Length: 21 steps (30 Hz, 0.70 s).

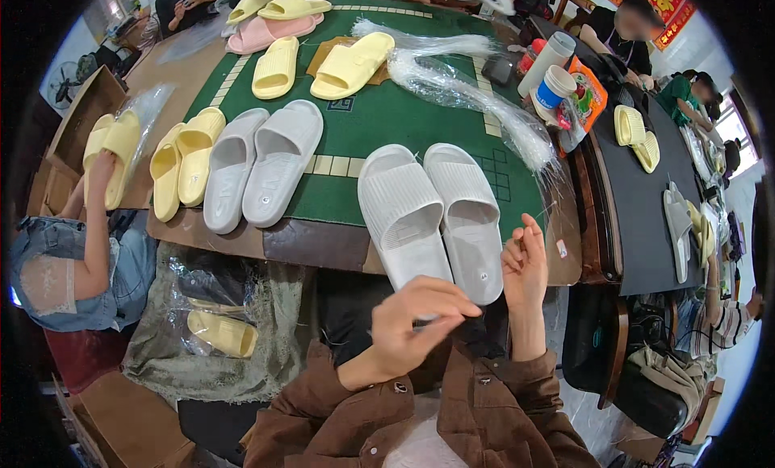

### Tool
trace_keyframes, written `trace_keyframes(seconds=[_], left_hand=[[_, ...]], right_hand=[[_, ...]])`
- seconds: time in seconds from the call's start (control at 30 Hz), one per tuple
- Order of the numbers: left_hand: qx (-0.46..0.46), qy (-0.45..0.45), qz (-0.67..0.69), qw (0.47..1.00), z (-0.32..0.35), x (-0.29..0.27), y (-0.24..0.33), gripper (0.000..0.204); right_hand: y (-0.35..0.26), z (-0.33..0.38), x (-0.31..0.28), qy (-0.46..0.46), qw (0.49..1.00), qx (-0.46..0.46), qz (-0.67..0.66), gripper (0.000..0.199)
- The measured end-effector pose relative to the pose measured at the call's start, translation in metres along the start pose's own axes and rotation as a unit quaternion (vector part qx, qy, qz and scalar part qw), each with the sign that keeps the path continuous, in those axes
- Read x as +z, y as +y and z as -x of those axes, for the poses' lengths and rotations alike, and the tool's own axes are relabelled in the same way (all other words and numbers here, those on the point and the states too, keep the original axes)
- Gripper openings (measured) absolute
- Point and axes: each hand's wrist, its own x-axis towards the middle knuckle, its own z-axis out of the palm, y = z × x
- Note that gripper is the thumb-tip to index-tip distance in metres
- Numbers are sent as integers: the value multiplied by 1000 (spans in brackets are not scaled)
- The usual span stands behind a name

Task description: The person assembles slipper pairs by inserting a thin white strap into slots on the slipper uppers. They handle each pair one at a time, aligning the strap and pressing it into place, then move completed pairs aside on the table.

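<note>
A pair of light grey slides (401,206) lies at the green table's near edge, side by side, toes away from me. My left hand (424,319) is over their heel ends, thumb and forefinger pinched together. Just right of the right slide, my right hand (526,262) is raised, its thumb and forefinger also drawn together. Whatever either pinch holds is too fine to make out; a faint thin line shows near the right fingertips. A bundle of clear plastic strands (517,133) stretches across the table beyond the slides.
Another grey pair (278,165) and yellow slides (187,157) stand to the left, with more yellow and pink slides (274,32) behind. A cup (555,87) and a bottle (549,60) stand at far right. A co-worker's hand (101,173) touches yellow slides at left.
</note>
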Motion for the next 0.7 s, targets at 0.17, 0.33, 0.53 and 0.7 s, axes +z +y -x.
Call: trace_keyframes(seconds=[0.17,0.33,0.53,0.7], left_hand=[[-159,174,122,964,2,-5,1,32],[-288,105,31,952,9,-12,-12,27],[-280,-30,-175,944,23,-20,-48,11],[-171,-67,-359,915,9,-20,-53,39]], right_hand=[[-4,15,10,43,968,-59,241,27],[-9,25,8,-82,906,-45,413,18],[-3,11,25,-122,796,-6,593,14],[17,-24,24,-192,702,-208,653,15]])
